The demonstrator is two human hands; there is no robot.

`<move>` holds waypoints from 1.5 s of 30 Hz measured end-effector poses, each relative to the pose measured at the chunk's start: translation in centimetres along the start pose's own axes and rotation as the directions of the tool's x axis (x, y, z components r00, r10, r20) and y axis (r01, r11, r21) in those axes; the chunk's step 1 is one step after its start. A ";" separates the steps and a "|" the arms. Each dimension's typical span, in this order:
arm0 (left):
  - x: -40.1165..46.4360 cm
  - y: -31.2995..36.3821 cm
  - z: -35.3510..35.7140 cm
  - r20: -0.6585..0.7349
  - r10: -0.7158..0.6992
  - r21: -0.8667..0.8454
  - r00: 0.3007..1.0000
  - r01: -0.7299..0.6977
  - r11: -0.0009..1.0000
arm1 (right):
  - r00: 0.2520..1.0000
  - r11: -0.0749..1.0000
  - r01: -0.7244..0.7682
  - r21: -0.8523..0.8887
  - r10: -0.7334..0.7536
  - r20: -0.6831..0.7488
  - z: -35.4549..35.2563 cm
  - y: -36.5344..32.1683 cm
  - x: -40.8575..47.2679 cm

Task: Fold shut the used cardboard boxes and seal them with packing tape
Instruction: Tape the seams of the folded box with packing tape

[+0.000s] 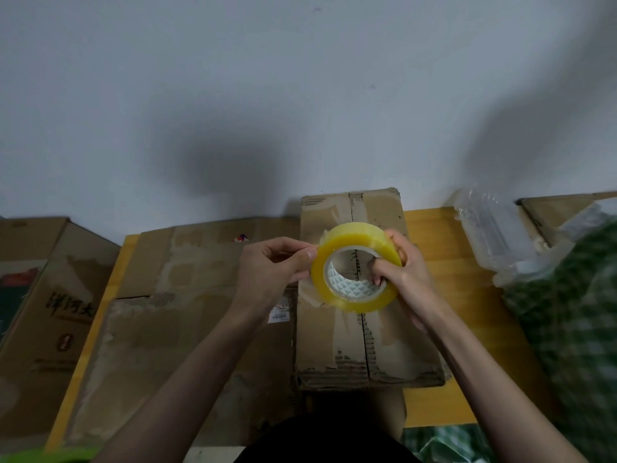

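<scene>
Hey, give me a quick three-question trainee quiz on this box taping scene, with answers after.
1. True or false: the tape roll rests on the table.
2. Which hand has fingers through the roll's core: A left hand, B right hand?
3. What lies directly under the roll?

Key: 1 false, both hands hold it up. 2 B. 3 The closed cardboard box, seam not yet taped.

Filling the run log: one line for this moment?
phase: finding tape end | right hand: holds tape roll | left hand: picks roll edge | box: folded, unsealed
</scene>
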State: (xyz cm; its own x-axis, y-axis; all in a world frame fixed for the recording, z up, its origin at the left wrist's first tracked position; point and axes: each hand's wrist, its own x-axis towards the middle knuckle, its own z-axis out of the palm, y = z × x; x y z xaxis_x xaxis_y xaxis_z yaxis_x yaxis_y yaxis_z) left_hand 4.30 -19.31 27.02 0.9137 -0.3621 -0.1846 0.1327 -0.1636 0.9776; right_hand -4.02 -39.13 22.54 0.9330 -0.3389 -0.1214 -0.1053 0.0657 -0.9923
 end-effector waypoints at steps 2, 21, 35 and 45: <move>0.1 0.1 0.0 -0.002 0.033 0.053 0.999 -0.033 0.998 | 1.000 1.000 0.010 -0.014 -0.010 0.010 -0.2 -0.1 0.1; 0.8 -2.4 0.8 0.206 0.386 0.600 0.899 -0.427 0.676 | 0.998 0.995 0.009 -0.099 -0.003 0.060 -0.4 -0.4 0.5; 2.1 -1.6 -0.9 0.407 0.480 0.593 0.777 -0.625 0.508 | 0.984 0.989 -0.126 0.078 0.115 0.134 0.0 -0.6 0.7; 1.3 -0.3 -1.1 0.274 0.251 0.225 0.928 -0.316 0.922 | 0.977 0.875 -0.205 0.438 0.155 0.146 0.0 0.7 0.2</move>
State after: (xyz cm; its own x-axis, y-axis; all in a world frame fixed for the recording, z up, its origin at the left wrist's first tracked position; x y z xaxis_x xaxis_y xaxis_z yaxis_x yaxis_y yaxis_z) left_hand 5.88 -18.77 26.60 0.7765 -0.6285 0.0466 -0.2529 -0.2431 0.9364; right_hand -3.90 -39.20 21.84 0.9456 -0.1835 -0.2688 -0.1321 0.5383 -0.8324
